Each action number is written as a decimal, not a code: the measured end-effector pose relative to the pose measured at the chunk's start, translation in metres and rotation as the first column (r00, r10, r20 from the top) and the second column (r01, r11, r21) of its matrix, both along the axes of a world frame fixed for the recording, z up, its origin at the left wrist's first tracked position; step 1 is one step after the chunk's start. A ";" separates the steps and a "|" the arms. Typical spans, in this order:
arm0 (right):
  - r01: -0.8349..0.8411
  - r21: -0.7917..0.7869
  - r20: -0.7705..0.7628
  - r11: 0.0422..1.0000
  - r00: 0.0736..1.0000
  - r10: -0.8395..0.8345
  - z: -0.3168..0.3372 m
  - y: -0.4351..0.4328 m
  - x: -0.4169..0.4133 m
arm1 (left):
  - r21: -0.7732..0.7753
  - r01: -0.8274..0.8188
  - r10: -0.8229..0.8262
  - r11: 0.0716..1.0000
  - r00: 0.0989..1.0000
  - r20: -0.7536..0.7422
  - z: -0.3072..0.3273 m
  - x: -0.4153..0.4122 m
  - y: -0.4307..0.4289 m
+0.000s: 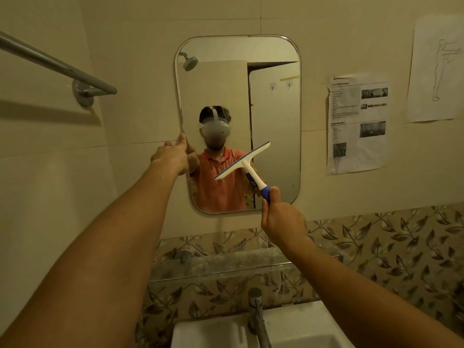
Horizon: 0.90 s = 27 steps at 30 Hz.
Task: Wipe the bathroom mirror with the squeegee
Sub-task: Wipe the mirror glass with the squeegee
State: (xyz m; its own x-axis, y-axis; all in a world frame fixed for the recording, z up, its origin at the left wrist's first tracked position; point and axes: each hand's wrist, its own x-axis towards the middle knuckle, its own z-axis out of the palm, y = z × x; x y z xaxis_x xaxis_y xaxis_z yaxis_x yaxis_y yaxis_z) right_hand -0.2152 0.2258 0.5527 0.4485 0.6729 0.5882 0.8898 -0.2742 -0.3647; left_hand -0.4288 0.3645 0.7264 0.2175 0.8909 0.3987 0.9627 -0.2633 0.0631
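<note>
Head view: left hand grips the left edge of the mirror; right hand grips the squeegee by its blue handle, blade tilted before the mirror's lower half.

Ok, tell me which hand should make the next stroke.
Right: the right hand grips the white-and-blue plastic squeegee by its handle, while the left hand holds the left edge of the rounded metal-framed mirror.
</note>
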 end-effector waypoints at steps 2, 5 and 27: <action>0.000 -0.004 -0.002 1.000 1.000 0.000 -0.002 0.000 0.001 | -0.004 0.001 -0.001 1.000 1.000 -0.003 0.000 0.000 -0.001; -0.005 -0.006 -0.006 1.000 1.000 0.005 -0.005 -0.001 0.001 | -0.004 0.002 -0.002 1.000 1.000 -0.001 0.000 0.001 -0.001; 0.056 -0.038 -0.140 0.998 0.988 -0.061 -0.070 -0.051 0.029 | -0.036 -0.001 0.002 0.999 1.000 0.009 0.001 0.001 -0.004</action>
State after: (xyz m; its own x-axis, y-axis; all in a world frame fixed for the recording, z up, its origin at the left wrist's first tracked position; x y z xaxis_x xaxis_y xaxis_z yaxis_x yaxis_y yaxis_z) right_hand -0.1860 0.1748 0.4825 0.5648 0.6613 0.4936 0.8120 -0.3387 -0.4753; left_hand -0.4279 0.3603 0.7273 0.2127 0.9051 0.3682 0.9624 -0.2592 0.0812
